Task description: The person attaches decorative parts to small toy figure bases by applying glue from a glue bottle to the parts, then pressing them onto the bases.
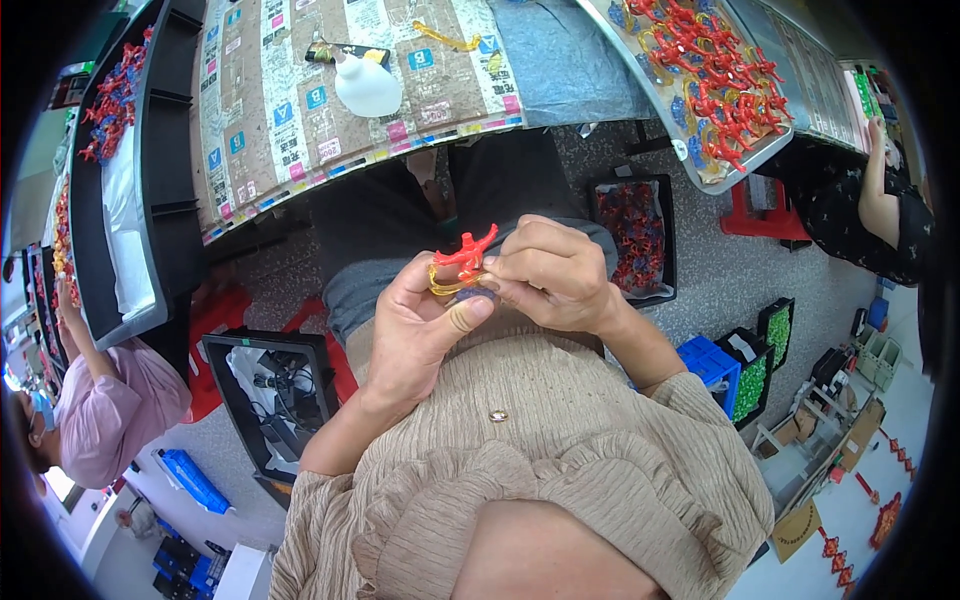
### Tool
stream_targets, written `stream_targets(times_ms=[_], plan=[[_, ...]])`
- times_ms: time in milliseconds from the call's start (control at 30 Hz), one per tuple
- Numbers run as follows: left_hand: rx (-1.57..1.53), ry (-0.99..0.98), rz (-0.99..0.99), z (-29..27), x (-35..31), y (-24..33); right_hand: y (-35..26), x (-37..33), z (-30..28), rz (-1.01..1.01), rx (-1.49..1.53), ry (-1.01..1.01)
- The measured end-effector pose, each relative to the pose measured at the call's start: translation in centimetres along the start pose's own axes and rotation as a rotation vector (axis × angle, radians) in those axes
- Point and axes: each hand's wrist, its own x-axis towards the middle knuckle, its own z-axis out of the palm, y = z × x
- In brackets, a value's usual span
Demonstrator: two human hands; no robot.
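In front of my chest is a small red plastic toy figure (466, 258) with arms spread out, a clear yellow curved piece (440, 282) and a dark blue part (472, 294) at its lower end. My left hand (412, 330) grips the blue and yellow end between thumb and fingers; a tan bandage wraps its thumb. From the other side, my right hand (555, 272) has its thumb and fingers pinched at the figure's lower part. What the right fingertips press on is partly hidden by the fingers.
Ahead stands a table (250, 140) covered in printed sheets, with a white bottle (367, 90) and a yellow plastic strip (447, 38). A tray (720, 184) of red figures overhangs at right. Floor crates (672, 235) flank me. People work at left (120, 405) and right (850, 215).
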Motion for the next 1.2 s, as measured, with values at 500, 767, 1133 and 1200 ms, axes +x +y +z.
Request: stream_targets(times_ms=[500,767,1133,1200], plan=[[0.374,0.105,0.343,-1.0,1.1,-0.4,-1.0,-0.9,2.0,0.186,0.005,0.102],[0.875,0.172,0.661,-0.9,2.1,1.0,-1.2,0.3,1.8,0.237,-0.101,0.095],[1.536,0.034,1.08,-1.7,4.4,1.7,-2.7,1.6,2.3,0.511,-0.055,0.152],[1.564,0.023,1.08,-1.7,4.6,1.8,-2.5,1.1,2.8,0.452,-0.086,0.195]])
